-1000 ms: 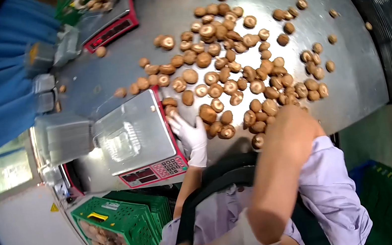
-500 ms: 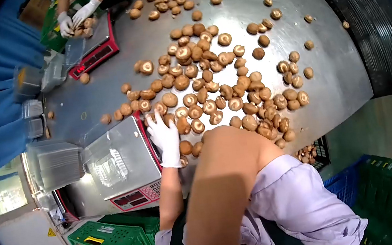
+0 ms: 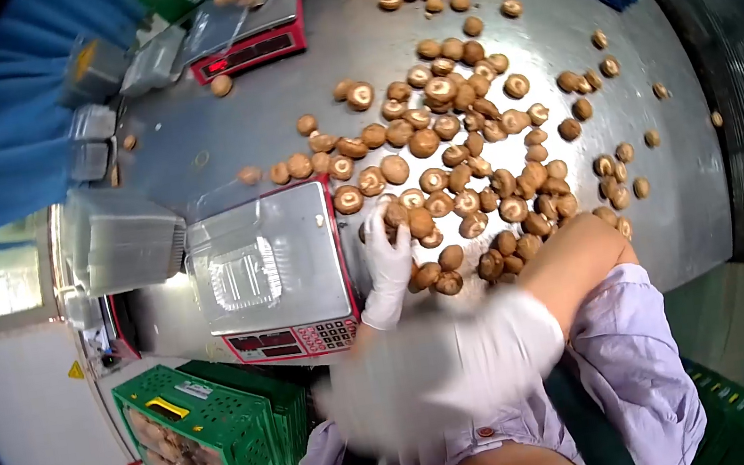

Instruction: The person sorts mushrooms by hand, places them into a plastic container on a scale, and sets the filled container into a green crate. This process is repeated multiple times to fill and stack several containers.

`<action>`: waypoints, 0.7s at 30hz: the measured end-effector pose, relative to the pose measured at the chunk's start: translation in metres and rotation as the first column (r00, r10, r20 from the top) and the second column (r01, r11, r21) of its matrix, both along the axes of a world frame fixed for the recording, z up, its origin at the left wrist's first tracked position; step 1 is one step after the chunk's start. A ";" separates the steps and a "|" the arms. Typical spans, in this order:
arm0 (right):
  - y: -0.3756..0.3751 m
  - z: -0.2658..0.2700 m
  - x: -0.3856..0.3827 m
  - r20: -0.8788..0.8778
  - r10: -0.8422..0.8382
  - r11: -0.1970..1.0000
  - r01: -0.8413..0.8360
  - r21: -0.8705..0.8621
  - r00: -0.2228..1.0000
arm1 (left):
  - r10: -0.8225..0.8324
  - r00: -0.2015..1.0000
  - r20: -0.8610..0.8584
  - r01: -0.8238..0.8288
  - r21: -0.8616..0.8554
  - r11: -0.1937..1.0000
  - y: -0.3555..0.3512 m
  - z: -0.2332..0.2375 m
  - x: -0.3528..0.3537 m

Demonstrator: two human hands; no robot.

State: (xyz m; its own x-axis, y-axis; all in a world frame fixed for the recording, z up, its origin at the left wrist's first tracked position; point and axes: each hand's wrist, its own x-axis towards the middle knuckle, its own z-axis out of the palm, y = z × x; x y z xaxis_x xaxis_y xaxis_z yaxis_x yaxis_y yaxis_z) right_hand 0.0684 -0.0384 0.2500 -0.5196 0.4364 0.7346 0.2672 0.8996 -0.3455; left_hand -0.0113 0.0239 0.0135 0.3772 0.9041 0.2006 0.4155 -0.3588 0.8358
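Left hand in white glove (image 3: 386, 254): just off the right edge of a red-framed digital scale with a silver plate (image 3: 314, 260), thumb and fingers closed about 1 round brown mushroom with a pale-flecked cap (image 3: 396, 214). Whether that mushroom is lifted or rests on the steel table (image 3: 670, 190), cannot tell.

Key relation: the gripped mushroom lies right of, and slightly farther out than, a clear plastic tray (image 3: 245, 279) on the plate; the scale's right rim runs between them. Mushroom roundish, no long axis to read. Left hand is nearer to both. Loose brown mushrooms (image 3: 439, 90) spread beyond and to the right of it.

Right hand in white glove (image 3: 434, 371): blurred, drawn across the chest, nearer the body than the left hand, forearm angled inward. Fingers smeared; cannot tell whether it holds anything.

Against 0.5 s ago: left hand then lay along the scale's rim, fingers extended; now curled on the mushroom. Right glove was out of sight, only the bare forearm showing; now in view. Tray remains on the plate.
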 end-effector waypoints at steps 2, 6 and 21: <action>0.072 -0.012 0.036 0.343 0.015 0.937 0.106 -0.332 0.939 | 0.042 0.999 0.001 -0.042 -0.048 0.998 -0.006 -0.006 -0.006; 0.205 -0.114 0.035 0.607 -0.252 0.661 0.592 -0.461 0.754 | 0.048 0.992 -0.119 -0.068 -0.171 0.983 -0.002 -0.011 -0.017; 0.218 -0.191 0.067 0.154 -0.287 0.387 0.261 -0.884 0.946 | 0.133 0.989 0.069 -0.126 -0.094 0.988 0.004 0.016 -0.029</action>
State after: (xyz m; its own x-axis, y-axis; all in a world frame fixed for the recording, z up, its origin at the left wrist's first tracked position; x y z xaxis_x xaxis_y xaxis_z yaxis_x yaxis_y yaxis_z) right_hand 0.1356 0.1796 0.0585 -0.2347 0.9616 -0.1425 0.4209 -0.0316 -0.9066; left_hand -0.0401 0.0279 0.0294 0.2424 0.9600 0.1403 0.3888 -0.2286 0.8925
